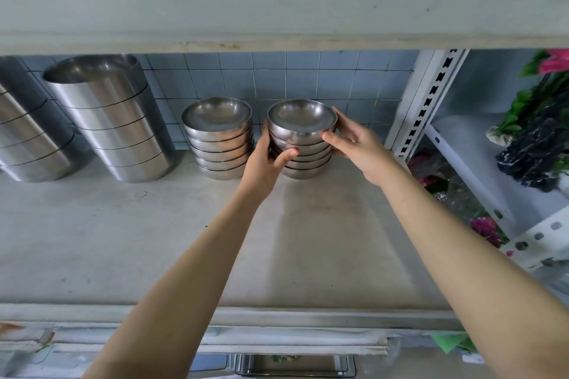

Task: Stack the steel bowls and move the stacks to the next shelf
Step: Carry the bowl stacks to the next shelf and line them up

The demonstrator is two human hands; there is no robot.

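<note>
head view: left hand (267, 160) and right hand (358, 144) grip bowl stack (303, 138).

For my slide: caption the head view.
Left hand and right hand clasp the right stack of round steel bowls beside a matching stack on the grey shelf.

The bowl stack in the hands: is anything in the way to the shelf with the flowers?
Yes. The white slotted post stands between the bowl stack and the flower shelf, so the stack would probably have to come forward around it. The left hand and right hand already grip it.
</note>
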